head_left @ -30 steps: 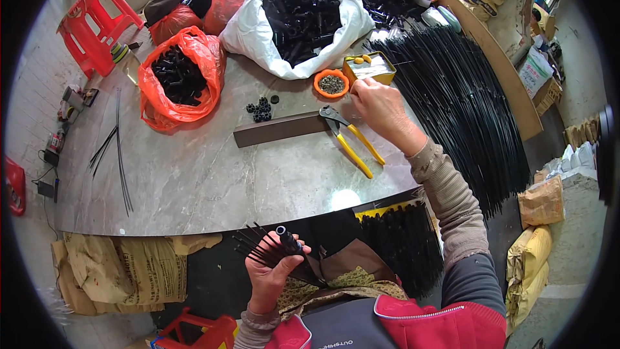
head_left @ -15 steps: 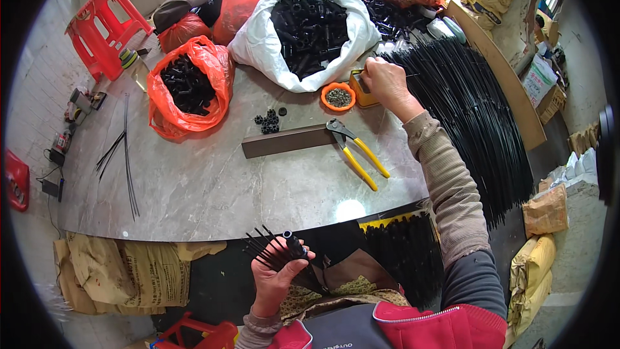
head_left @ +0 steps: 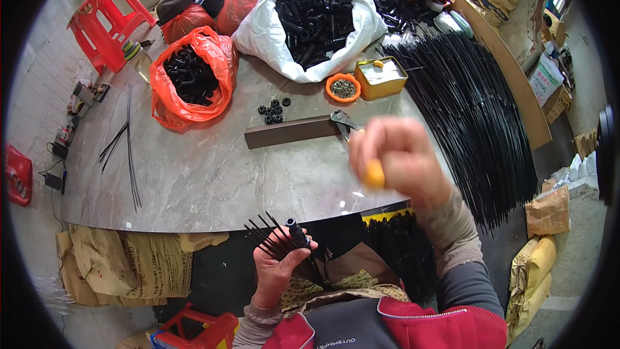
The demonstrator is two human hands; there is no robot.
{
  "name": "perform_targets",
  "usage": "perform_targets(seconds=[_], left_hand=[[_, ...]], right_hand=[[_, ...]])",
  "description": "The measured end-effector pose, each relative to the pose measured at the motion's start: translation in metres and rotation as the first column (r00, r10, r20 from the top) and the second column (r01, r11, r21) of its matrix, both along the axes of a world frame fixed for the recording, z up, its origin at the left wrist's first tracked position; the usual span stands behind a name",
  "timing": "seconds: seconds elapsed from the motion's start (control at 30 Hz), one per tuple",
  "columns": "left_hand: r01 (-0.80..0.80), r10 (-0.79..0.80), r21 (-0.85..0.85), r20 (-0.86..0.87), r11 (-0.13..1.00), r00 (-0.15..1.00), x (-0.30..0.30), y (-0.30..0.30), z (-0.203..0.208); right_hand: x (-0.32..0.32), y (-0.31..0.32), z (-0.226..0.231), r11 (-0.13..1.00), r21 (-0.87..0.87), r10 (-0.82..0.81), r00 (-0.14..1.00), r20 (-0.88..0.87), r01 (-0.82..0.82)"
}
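Drawn back from the yellow tin [head_left: 386, 88] to above the pliers [head_left: 338, 116]: right hand [head_left: 402, 155], leaving the tin uncovered and hiding most of the pliers' handles. Fingers curled near a yellow-orange piece [head_left: 374, 173], too blurred to tell whether clamped on it. Held before the near edge of the surface [head_left: 194, 187], clamped in the left hand [head_left: 274, 268]: black tube [head_left: 298, 235] and thin black rods [head_left: 268, 240]. Open end facing up and away from the body, long axis tilted slightly left; rod tips fanning further left.

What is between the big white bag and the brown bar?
The head view shows a cluster of small black pieces, a lone round one and, farther right, an orange bowl.
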State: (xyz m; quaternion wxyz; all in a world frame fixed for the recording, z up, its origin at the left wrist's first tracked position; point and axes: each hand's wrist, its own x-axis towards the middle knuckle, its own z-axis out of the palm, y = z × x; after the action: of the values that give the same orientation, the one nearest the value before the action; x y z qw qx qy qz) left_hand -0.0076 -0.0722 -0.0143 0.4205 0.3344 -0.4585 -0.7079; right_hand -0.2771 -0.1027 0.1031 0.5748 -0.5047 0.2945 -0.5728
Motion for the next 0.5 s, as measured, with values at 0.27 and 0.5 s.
perform_targets(seconds=[0.27, 0.5], left_hand=[[0.000, 0.003, 0.038, -0.067, 0.999, 0.998, -0.002, 0.011, -0.002], [-0.014, 0.016, 0.059, -0.031, 0.998, 0.999, -0.006, 0.010, -0.001]], right_hand=[[0.058, 0.040, 0.037, 0.602, -0.393, 0.798, 0.547, 0.255, -0.695], [0.082, 0.070, 0.017, 0.720, -0.381, 0.684, 0.499, 0.533, -0.580]])
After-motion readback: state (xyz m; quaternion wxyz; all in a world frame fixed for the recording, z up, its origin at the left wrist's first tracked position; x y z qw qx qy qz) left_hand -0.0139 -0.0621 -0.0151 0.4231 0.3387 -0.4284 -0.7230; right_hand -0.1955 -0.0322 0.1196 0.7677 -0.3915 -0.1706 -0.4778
